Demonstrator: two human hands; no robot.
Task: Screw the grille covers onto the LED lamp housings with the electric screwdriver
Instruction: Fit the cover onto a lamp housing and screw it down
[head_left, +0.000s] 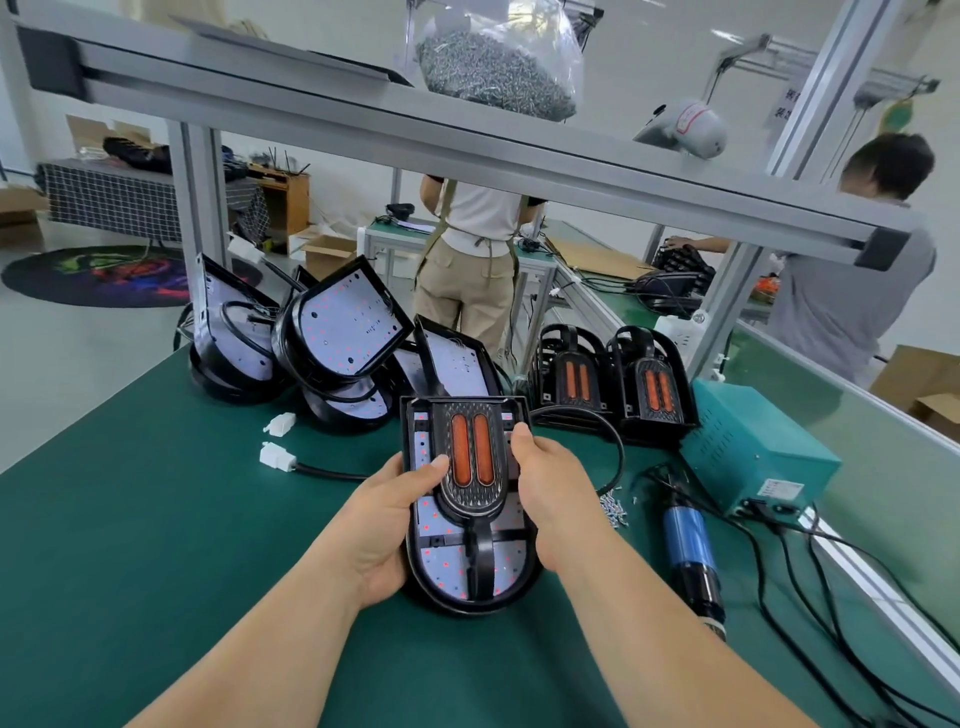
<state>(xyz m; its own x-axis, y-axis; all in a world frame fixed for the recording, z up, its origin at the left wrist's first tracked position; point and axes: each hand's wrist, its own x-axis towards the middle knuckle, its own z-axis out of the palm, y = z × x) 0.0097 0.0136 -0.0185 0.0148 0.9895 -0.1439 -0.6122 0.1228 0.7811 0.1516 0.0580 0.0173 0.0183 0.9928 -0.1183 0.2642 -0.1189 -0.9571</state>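
A black LED lamp housing (470, 590) lies on the green table in front of me, its white LED board showing. A black grille cover (470, 499) with two orange strips sits on top of it. My left hand (389, 525) grips the housing's left edge, thumb pressing on the cover. My right hand (550, 493) grips the right edge, thumb on the cover's right side. The blue electric screwdriver (691, 551) lies on the table to the right, untouched. Loose screws (615, 509) lie between it and the housing.
Several bare housings (343, 327) are piled at the back left, and stacked grille covers (613, 384) stand at the back right. A teal power supply (753, 452) with cables sits at right. White connectors (278, 457) lie at left. Two people work beyond the frame.
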